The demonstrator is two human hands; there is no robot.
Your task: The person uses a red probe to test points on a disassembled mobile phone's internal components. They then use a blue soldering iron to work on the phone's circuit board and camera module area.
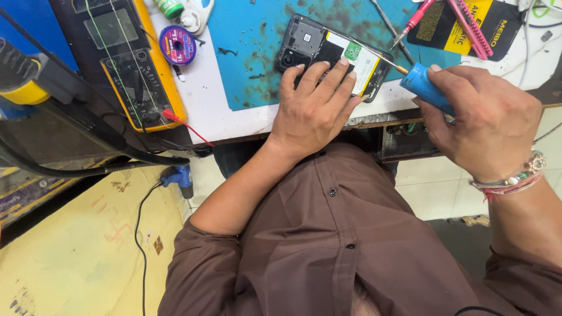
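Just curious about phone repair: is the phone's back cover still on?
No: the phone lies opened on the blue mat, its battery and inner parts showing under the left hand.

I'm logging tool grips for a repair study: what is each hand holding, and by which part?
The right hand grips a blue-handled screwdriver around its handle. The left hand holds nothing; it presses flat on the opened black phone.

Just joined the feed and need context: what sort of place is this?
Probably a phone repair bench: an opened black smartphone with its back cover off lies on a stained blue work mat, beside a yellow-cased multimeter. The right hand holds a blue-handled screwdriver.
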